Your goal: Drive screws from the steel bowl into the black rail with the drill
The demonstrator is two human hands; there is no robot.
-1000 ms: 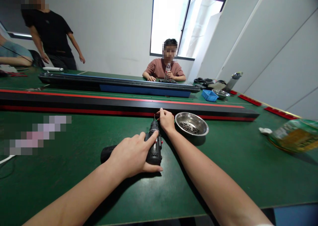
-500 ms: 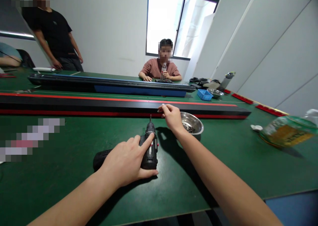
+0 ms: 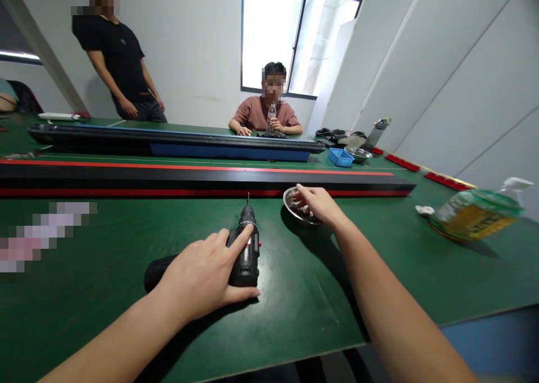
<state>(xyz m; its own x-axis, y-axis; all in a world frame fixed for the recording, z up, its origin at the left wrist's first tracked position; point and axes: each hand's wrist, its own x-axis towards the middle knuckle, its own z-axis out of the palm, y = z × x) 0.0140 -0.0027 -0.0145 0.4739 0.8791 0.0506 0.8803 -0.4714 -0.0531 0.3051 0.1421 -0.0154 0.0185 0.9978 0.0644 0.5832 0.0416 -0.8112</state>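
My left hand [image 3: 202,270] is wrapped over a black power drill [image 3: 246,259] lying on its side on the green table [image 3: 269,332]; the thin bit points away from me. To the right, my right hand [image 3: 318,203] reaches over a round metal bowl [image 3: 289,204] of small dark screws, its fingers apart and dipping inside. Whether the fingertips touch any screws cannot be made out. Beyond both hands a long black bar with red edges [image 3: 202,179] lies across the table.
Behind it lies a long dark rail [image 3: 177,138]. A blue basket [image 3: 341,157] and another metal bowl [image 3: 357,154] stand at the back right. A green-and-yellow container [image 3: 475,214] lies at the right. One person sits opposite with a bottle [image 3: 272,113]; another stands at the back left.
My right hand has moved from beside the bowl to over it, and its pinched fingers have spread. My left hand stays on the drill. The view has shifted slightly.
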